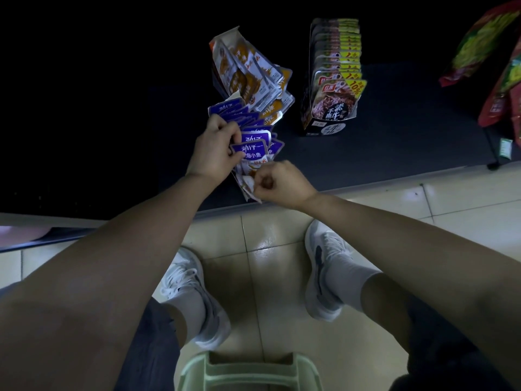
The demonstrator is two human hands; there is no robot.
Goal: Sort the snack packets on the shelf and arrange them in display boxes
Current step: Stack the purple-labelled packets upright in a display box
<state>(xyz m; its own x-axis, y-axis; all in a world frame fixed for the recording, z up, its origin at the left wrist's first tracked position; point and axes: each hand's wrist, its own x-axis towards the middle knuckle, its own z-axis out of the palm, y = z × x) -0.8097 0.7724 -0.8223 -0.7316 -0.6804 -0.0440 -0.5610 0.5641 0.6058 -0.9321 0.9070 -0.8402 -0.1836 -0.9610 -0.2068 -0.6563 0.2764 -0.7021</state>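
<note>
Stool: a pale green stool (248, 371) stands at 6 o'clock, at the lowest edge of the view, between the knees.
Right hand: the right hand (277, 182) is just past the front edge of the shelf, near the centre. Its grip is closed as a pinch on the lower corner of an orange-white packet (248, 172).
Left hand: the left hand (214, 150) is at 11 o'clock from the right one. Its grip is curled around a fan of purple packets (251, 152).
Place of the packets: both kinds sit in one bundle at the front of the dark shelf (408, 131), purple on top. I cannot tell if the bundle rests on the shelf.
Handling: I judge the packets very light, thin and bendable, with smooth film that slides easily, so a loose fan may slip apart.
Where to hold: the flat sealed edges seem best, thumb on one face and fingers on the other.
Orange box (242, 71): it is at 12 o'clock, and its packets lean out in disorder.
Dark box (332, 103): it is at 1 o'clock, with the packets upright in a neat row.
Red bags (493, 52): these are at 2 o'clock, well apart.
</note>
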